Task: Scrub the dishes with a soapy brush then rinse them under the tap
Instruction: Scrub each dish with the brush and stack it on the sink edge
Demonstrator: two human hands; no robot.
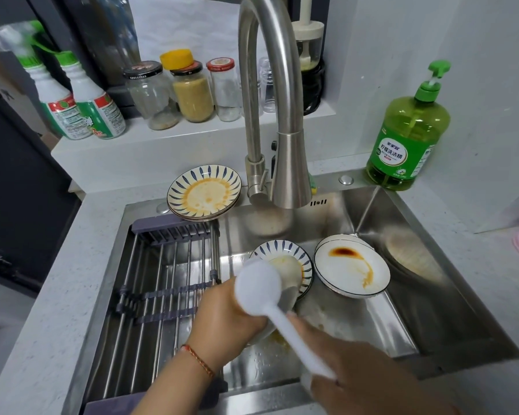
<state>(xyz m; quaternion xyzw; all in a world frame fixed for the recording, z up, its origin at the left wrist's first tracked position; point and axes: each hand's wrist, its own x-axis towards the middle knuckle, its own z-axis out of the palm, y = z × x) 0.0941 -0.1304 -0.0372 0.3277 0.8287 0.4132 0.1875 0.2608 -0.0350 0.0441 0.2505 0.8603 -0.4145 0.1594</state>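
My left hand (pixel 222 319) grips a tilted blue-patterned plate (pixel 285 250) over the steel sink (pixel 432 295). My right hand (pixel 369 375) holds the white handle of a round dish brush (pixel 256 287), whose head lies against the plate's face. To the right of that plate, a white plate (pixel 352 266) with a brown sauce streak leans in the sink. On the sink's back rim sits a stack of blue-patterned plates (pixel 204 193), the top one stained orange. The steel tap (pixel 288 163) hangs above; no water stream shows.
A metal drying rack (pixel 162 283) fills the sink's left half. A green dish soap bottle (pixel 408 136) stands at the back right corner. Jars (pixel 192 91) and spray bottles (pixel 81 100) line the ledge behind.
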